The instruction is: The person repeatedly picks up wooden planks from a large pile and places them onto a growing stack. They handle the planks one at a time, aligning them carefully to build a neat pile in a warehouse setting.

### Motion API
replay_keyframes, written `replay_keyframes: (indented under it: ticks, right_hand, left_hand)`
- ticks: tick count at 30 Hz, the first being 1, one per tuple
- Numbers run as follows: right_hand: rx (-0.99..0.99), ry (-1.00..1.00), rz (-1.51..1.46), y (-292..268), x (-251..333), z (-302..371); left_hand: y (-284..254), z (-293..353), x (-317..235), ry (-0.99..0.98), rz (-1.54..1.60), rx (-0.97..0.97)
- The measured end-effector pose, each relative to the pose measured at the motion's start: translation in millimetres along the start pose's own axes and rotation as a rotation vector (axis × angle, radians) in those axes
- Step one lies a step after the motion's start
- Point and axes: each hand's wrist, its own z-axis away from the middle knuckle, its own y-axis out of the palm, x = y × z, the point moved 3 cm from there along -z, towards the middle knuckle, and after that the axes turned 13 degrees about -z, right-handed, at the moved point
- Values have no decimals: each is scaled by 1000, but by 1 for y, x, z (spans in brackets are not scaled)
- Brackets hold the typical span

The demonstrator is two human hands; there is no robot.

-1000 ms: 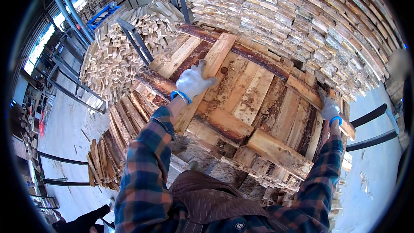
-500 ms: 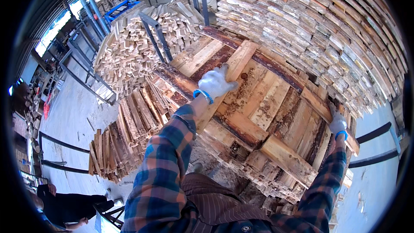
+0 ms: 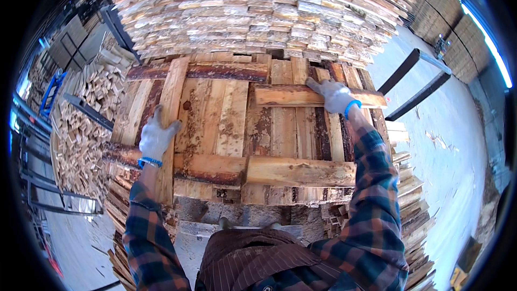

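Your left hand (image 3: pixel 156 137) lies flat on a long plank (image 3: pixel 171 124); your right hand (image 3: pixel 335 96) lies open on a cross plank (image 3: pixel 291 96). Neither grips. The stack (image 3: pixel 242 129) layer looks nearly covered.

a lumber yard: tall stacked board piles (image 3: pixel 258 11), rough plank stack (image 3: pixel 237 129), metal racks (image 3: pixel 48 183).

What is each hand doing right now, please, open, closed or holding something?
Left hand: open, gloved, lying flat on a long upright plank of the wood stack.
Right hand: open, gloved, resting flat on a short crosswise board, not gripping it.
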Motion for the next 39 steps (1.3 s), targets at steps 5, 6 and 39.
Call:
replay_keyframes:
  ticks: [5,6,39]
  right_hand:
    - [-92,-51,-46,6,-18,-17]
    - [-63,-40,-44,7,-25,-14]
    - [-224,-378,-248,74,281,108]
  left_hand:
    - [15,-4,3,106,90,-133]
    - [3,3,-18,93,181,-80]
    - [-36,-63,129,78,296,66]
